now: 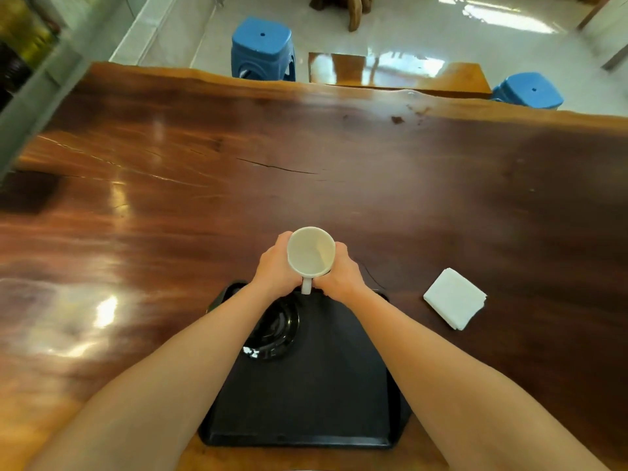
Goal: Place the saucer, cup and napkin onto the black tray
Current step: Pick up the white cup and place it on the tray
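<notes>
Left hand (273, 266) and right hand (339, 273) both clasp cup (311, 251) at tray (306, 396) far edge; saucer (275, 334) on tray; napkin (454, 298) right on counter (204, 185).

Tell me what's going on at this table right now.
A person is holding a white cup between both hands, the left hand and the right hand, over the far edge of a black tray on a wooden table. A black saucer already sits on the tray. A folded white napkin lies on the table to the right of the tray.
</notes>
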